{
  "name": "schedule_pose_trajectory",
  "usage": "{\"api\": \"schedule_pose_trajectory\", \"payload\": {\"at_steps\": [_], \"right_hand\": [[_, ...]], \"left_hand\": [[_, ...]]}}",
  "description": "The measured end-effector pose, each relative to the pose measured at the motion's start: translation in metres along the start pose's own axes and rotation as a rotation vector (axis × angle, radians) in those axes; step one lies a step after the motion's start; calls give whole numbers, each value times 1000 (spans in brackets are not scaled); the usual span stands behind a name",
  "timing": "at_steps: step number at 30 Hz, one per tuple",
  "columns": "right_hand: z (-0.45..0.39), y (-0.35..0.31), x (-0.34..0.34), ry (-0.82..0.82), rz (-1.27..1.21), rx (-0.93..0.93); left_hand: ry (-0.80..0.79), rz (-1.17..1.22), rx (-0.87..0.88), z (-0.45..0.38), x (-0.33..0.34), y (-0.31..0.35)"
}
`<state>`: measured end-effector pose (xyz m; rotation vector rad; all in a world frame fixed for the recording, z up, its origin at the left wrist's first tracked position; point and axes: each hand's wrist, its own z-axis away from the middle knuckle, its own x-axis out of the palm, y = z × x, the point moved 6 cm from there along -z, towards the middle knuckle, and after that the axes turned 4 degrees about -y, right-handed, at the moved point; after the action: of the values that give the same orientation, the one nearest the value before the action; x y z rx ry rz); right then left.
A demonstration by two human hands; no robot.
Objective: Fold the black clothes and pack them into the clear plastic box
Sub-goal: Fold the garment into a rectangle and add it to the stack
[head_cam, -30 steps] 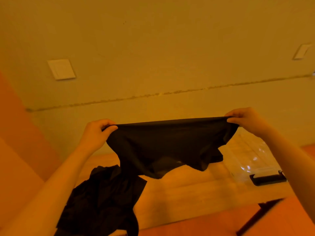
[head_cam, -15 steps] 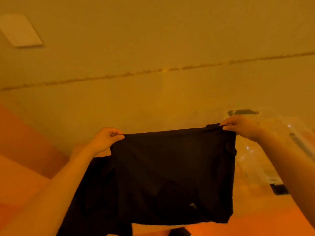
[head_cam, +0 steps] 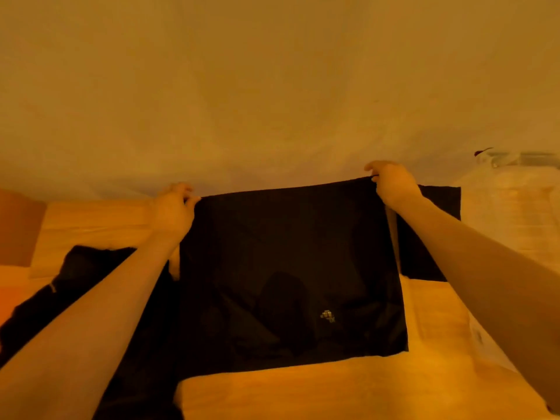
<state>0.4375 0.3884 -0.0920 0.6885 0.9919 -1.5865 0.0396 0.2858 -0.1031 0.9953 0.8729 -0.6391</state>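
Both hands are pinching the top edge of the black shirt (head_cam: 288, 274) mid-frame, left hand (head_cam: 172, 210) and right hand (head_cam: 391, 184) at its 2 corners, probably to spread it flat on the tabletop (head_cam: 333, 392) for folding. Clear plastic box (head_cam: 512, 207) waits far right.

the black garment (head_cam: 291, 268) is matt, thin cloth with a small pale print at five o'clock; the table (head_cam: 333, 389) looks like smooth wood; the box (head_cam: 512, 213) at three o'clock is glossy clear plastic; the wall (head_cam: 272, 86) seems matt, perhaps painted.

A plain wall (head_cam: 272, 86) (amber-lit) rises behind the wooden table (head_cam: 303, 392).
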Motion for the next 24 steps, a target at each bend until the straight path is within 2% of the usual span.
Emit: {"api": "schedule_pose_trajectory", "payload": {"at_steps": [3,5,8,10,15,20,24], "right_hand": [[23,-21,-5,270,35,-80],[62,-36,14,335,18,-161],[133,-46,69,241,20,-254],[170,-36,102,175,45,-218],[209,14,151,153,80,-90],[232,45,169,164,146,-34],[248,28,163,198,140,-148]], "left_hand": [[145,-134,150,32,-2,18],[145,-124,265,77,9,31],[20,-253,330,149,45,29],[-60,-340,313,184,66,14],[-140,-432,206,221,88,-33],[-146,-498,287,236,87,-40],[-148,-528,429,244,87,-25]]}}
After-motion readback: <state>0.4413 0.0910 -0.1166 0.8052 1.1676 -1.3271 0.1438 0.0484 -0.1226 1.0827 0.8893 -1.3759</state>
